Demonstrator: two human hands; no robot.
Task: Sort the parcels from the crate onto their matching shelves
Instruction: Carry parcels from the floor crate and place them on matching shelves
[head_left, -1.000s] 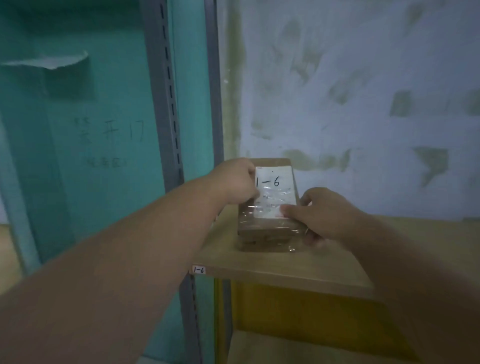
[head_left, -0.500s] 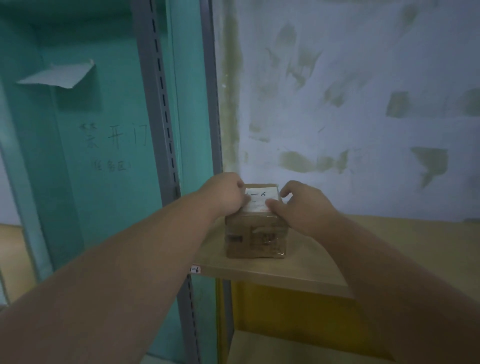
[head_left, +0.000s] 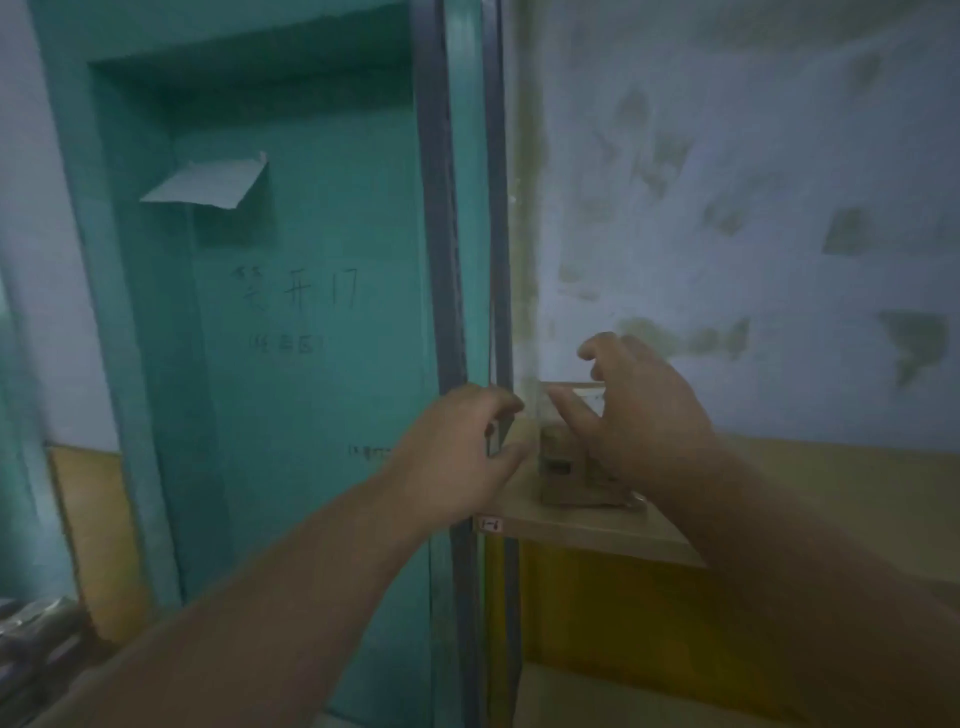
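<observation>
A small brown cardboard parcel (head_left: 563, 467) with a white label on top stands on the wooden shelf (head_left: 582, 525), near its left end. A small tag reading 1-6 (head_left: 491, 524) is stuck on the shelf's front edge. My left hand (head_left: 457, 457) hovers just left of the parcel, fingers loosely spread and apart from it. In front of the parcel's right side, my right hand (head_left: 634, 410) is lifted with its fingers spread and holds nothing. The parcel's right half is hidden behind that hand.
A grey slotted shelf upright (head_left: 447, 312) runs vertically beside the shelf's left end. Left of it is a teal door (head_left: 291, 364) with handwriting and a curled paper sheet (head_left: 208, 184). A stained pale wall (head_left: 727, 208) backs the shelf. A lower shelf board (head_left: 623, 696) lies below.
Both hands have let go of the parcel and drawn back from it with fingers spread. The parcel now stands on the shelf on its own.
</observation>
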